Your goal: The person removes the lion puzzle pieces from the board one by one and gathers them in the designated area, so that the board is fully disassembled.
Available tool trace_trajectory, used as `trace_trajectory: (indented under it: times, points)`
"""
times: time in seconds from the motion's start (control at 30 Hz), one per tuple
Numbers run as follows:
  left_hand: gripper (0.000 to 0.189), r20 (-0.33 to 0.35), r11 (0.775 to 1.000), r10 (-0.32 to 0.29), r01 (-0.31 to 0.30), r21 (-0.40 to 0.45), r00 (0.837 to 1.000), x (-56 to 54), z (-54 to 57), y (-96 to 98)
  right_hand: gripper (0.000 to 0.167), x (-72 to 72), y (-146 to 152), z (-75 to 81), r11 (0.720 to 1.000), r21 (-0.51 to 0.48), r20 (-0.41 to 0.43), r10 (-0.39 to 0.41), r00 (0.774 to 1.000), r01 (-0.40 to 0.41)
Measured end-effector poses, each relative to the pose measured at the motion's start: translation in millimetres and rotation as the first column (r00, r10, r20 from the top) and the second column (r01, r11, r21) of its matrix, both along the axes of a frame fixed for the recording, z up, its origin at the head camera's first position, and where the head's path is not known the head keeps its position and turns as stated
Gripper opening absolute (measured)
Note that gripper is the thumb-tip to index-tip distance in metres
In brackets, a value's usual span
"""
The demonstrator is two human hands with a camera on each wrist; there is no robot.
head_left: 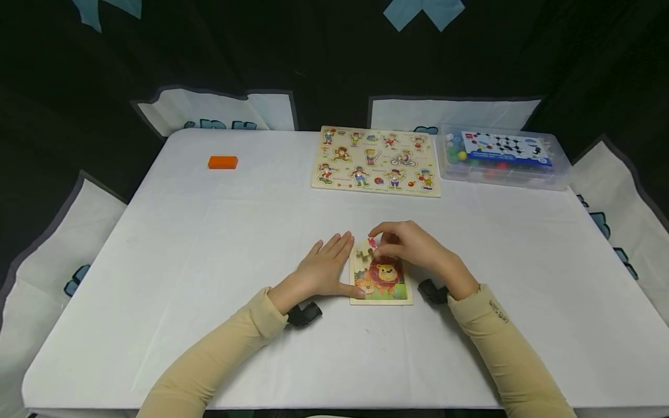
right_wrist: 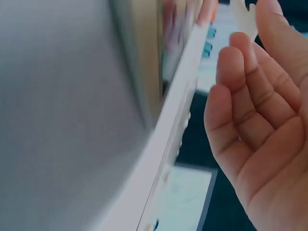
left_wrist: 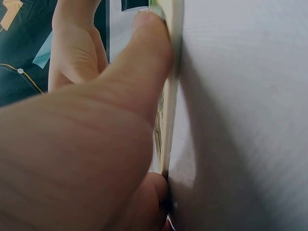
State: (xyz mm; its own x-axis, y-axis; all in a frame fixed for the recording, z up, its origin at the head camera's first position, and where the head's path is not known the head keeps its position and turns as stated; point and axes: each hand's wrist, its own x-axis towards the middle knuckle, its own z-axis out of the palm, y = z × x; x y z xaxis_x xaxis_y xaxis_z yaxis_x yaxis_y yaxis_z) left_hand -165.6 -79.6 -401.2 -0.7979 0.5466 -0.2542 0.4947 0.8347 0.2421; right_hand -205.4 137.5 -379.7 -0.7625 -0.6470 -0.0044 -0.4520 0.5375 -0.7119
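A small lion jigsaw puzzle [head_left: 385, 273] in a pale wooden tray [head_left: 384, 302] lies on the table between the hands. My left hand [head_left: 325, 273] lies along the tray's left side with fingers extended, its thumb pressing the lower left corner. In the left wrist view the thumb [left_wrist: 151, 53] rests over the tray's edge. Above the puzzle's upper part, my right hand [head_left: 410, 247] pinches a puzzle piece between thumb and fingertips. The right wrist view shows the pale, notched puzzle piece [right_wrist: 244, 18] at the fingertips; the fingers hide most of its picture.
A larger wooden board [head_left: 376, 161] with children figures lies at the back of the white table [head_left: 235, 244]. Right of it stands a clear plastic box [head_left: 504, 157] of coloured balls. An orange block [head_left: 222, 162] sits at the back left.
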Motion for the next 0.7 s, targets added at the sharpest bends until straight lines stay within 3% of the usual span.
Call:
trace_trajectory:
  times: [0.17, 0.3, 0.53, 0.7]
  points:
    - [0.113, 0.009, 1.000, 0.001, -0.001, 0.013, 1.000, 1.1, 1.2, -0.2, 0.030, 0.2, 26, 1.1, 0.983, -0.137, -0.028, -0.125, 0.992, 0.121]
    - [0.113, 0.021, 1.000, 0.001, -0.001, 0.019, 1.000, 1.5, 2.7, -0.3, 0.032, 0.9, 50, -3.6, 0.958, -0.183, -0.027, -0.231, 0.973, 0.222]
    - [0.113, 0.020, 0.999, 0.004, -0.005, 0.041, 1.000, 1.9, 3.0, -0.1, 0.031, -2.0, 89, -18.5, 0.913, -0.110, 0.017, -0.394, 0.919, 0.394]
    - [0.112, 0.020, 0.999, 0.005, -0.005, 0.048, 1.000, 1.3, 2.6, -0.7, 0.030, -6.9, 100, -25.6, 0.900, -0.064, 0.040, -0.428, 0.903, 0.430]
